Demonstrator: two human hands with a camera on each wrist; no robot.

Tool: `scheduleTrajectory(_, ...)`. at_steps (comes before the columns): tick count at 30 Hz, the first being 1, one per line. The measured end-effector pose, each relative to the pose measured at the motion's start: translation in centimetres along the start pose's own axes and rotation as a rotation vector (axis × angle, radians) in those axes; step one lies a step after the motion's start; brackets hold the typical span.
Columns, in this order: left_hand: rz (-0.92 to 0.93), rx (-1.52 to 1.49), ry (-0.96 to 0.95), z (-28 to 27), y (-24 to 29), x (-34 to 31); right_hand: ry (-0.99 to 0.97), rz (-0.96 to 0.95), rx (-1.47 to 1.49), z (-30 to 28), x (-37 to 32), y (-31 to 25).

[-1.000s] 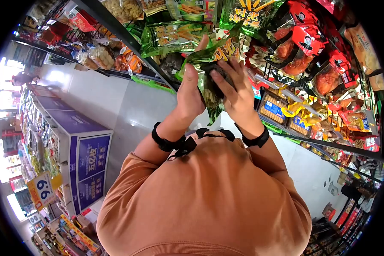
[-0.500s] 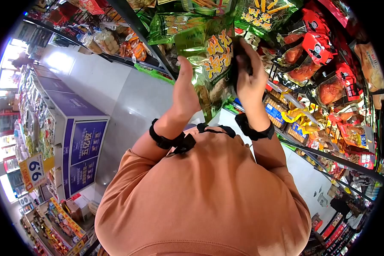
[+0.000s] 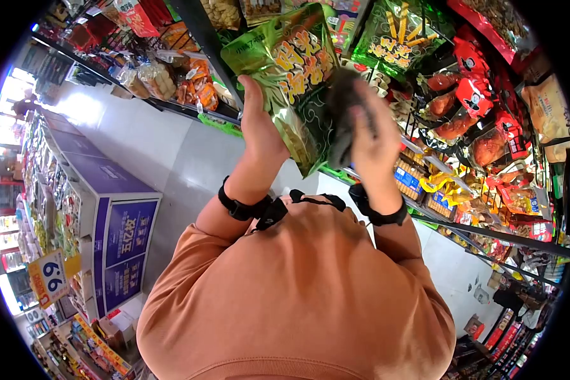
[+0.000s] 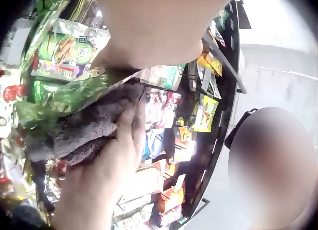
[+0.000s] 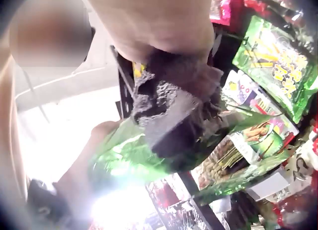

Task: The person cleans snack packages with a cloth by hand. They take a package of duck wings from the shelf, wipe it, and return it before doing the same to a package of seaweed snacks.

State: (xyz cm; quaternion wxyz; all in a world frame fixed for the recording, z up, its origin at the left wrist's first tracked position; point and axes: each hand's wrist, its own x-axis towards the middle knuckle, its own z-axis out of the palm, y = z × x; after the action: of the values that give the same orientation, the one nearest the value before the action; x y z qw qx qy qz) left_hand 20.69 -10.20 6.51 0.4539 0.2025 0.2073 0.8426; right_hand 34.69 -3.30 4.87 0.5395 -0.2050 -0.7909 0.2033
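Note:
In the head view my left hand (image 3: 263, 130) holds a green snack bag (image 3: 291, 73) by its left side, thumb along the edge and the other fingers hidden behind it. The bag is tilted, its printed front facing up. My right hand (image 3: 377, 142), blurred, grips a dark grey cloth (image 3: 342, 120) at the bag's right edge. From the left wrist, the bunched cloth (image 4: 82, 130) shows under the right hand's fingers, against the crinkled green film. The right wrist view has the cloth (image 5: 171, 115) overlapping the shiny bag (image 5: 131, 155).
A similar green bag (image 3: 396, 38) stands on the shelf ahead. Red-topped packs of meat (image 3: 475, 95) hang to the right, above boxed biscuits (image 3: 408, 177). A dark shelf post (image 3: 206, 47) rises left of the bag. Across the aisle floor (image 3: 190, 158) is a purple display stand (image 3: 130, 234).
The bag has turned from edge-on to show its printed front and moved up and left with my left hand. The right hand, with the cloth, has shifted right to the bag's edge.

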Motion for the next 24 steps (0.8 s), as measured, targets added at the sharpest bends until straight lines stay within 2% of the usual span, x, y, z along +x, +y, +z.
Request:
scheduleTrajectory(1,-0.012,0.004,-0.085,0.2,0.6,-0.1,0.108,0.164,0.111,0.1,0.7,0.4)
scheduleTrajectory(2,-0.015,0.001,-0.091,0.3,1.0,-0.1,0.216,0.330,0.220,0.1,1.2,0.5)
scheduleTrajectory(3,-0.049,-0.047,-0.129,0.3,1.3,-0.1,0.203,0.358,0.269,0.0,1.7,0.3)
scheduleTrajectory(4,-0.084,-0.095,-0.168,0.3,1.5,0.0,0.208,0.357,0.261,0.5,1.7,0.1)
scheduleTrajectory(6,-0.082,-0.053,-0.192,0.3,1.5,0.4,-0.024,0.107,0.019,2.1,1.3,-0.4)
scheduleTrajectory(7,-0.105,-0.011,-0.156,0.1,1.4,0.5,-0.063,0.104,-0.038,2.8,0.9,-1.1)
scheduleTrajectory(8,-0.127,0.032,-0.122,-0.2,1.4,0.8,-0.061,0.148,-0.009,3.3,0.7,-1.4)
scheduleTrajectory(10,-0.143,0.026,-0.174,-0.6,1.6,1.4,0.001,0.166,0.010,3.9,0.4,-2.1)
scheduleTrajectory(13,-0.105,-0.015,-0.157,-0.6,1.6,2.6,-0.048,0.058,-0.036,4.8,-0.3,-4.0)
scheduleTrajectory(14,-0.160,0.012,-0.121,-0.6,2.0,2.8,-0.044,0.027,-0.059,5.3,-0.7,-4.3)
scheduleTrajectory(16,-0.226,0.019,-0.259,-1.0,1.6,3.1,-0.023,0.002,-0.106,5.2,-0.6,-4.4)
scheduleTrajectory(18,-0.241,0.060,-0.353,-1.7,0.3,2.4,0.035,0.081,-0.064,4.0,-0.4,-4.3)
scheduleTrajectory(19,-0.219,0.057,-0.457,-1.4,-0.3,2.2,0.094,0.107,-0.042,3.4,-0.4,-3.8)
scheduleTrajectory(20,-0.137,0.237,-0.496,-1.0,-0.5,1.1,0.168,0.203,0.005,3.1,-0.6,-3.3)
scheduleTrajectory(22,-0.156,0.430,-0.788,-2.0,-0.9,1.7,0.282,0.352,0.039,1.8,0.0,-4.2)
scheduleTrajectory(23,0.081,0.654,-1.029,-2.3,-1.2,2.9,0.308,0.329,0.044,1.2,0.1,-4.4)
scheduleTrajectory(24,0.182,0.769,-1.086,-2.1,-1.3,2.9,0.333,0.307,0.050,0.7,0.1,-4.5)
